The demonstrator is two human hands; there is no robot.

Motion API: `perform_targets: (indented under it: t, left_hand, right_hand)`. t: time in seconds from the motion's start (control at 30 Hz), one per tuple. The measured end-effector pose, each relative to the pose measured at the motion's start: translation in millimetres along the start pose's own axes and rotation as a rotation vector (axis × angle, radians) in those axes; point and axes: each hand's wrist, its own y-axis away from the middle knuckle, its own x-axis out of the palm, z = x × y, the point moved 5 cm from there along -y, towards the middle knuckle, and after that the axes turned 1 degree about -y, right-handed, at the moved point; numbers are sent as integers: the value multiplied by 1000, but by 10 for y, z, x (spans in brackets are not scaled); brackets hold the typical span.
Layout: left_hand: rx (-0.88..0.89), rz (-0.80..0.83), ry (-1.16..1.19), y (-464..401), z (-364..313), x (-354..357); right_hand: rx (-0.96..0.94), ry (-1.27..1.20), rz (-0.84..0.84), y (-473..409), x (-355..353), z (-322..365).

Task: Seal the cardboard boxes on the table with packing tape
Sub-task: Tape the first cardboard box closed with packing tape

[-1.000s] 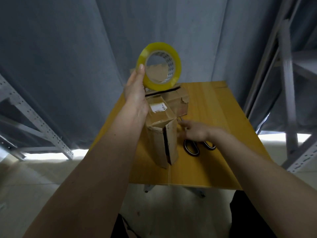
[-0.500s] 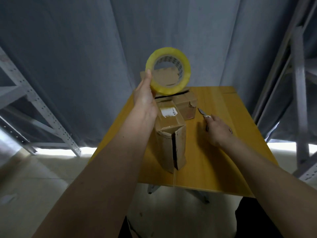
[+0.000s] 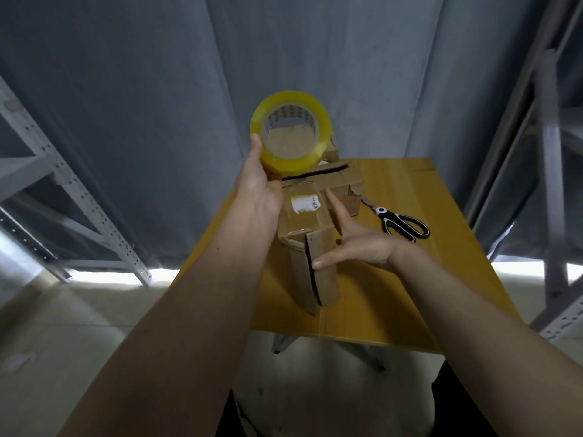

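My left hand [image 3: 258,184] holds a yellow roll of packing tape [image 3: 291,130] raised above the table, thumb along its left rim. Below it a tall cardboard box [image 3: 307,244] with a white label stands upright, its front flaps split by an open seam. My right hand [image 3: 350,244] is spread open against that box, index finger over its top right edge, thumb touching the front flap. A second, lower cardboard box [image 3: 340,187] with a gaping top slit lies behind it.
Black-handled scissors [image 3: 400,223] lie on the yellow wooden table [image 3: 410,294] to the right of the boxes. Grey metal shelving uprights stand at left [image 3: 79,197] and right [image 3: 552,184]. A grey curtain hangs behind the table.
My right hand left the scissors on the table and moved left to the tall box, fingers spread. The tape roll stays lifted in my left hand.
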Motion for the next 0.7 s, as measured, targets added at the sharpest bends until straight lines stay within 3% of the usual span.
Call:
perform_targets:
  t: [0.2, 0.37, 0.43, 0.6, 0.7]
  left_hand:
    - [-5, -50, 26, 12, -102, -117]
    - [-105, -110, -23, 12, -17, -239]
    - [-129, -115, -11, 0, 47, -305]
    - [-115, -230, 23, -82, 29, -568]
    - [-120, -228, 53, -128, -55, -660]
  right_hand:
    - [-127, -29, -77, -79, 8, 234]
    - [-2, -8, 205, -46, -204, 408]
    - [63, 71, 233, -55, -260, 460]
    - [-54, 320, -126, -226, -331, 793]
    - [-174, 691, -261, -303, -236, 993]
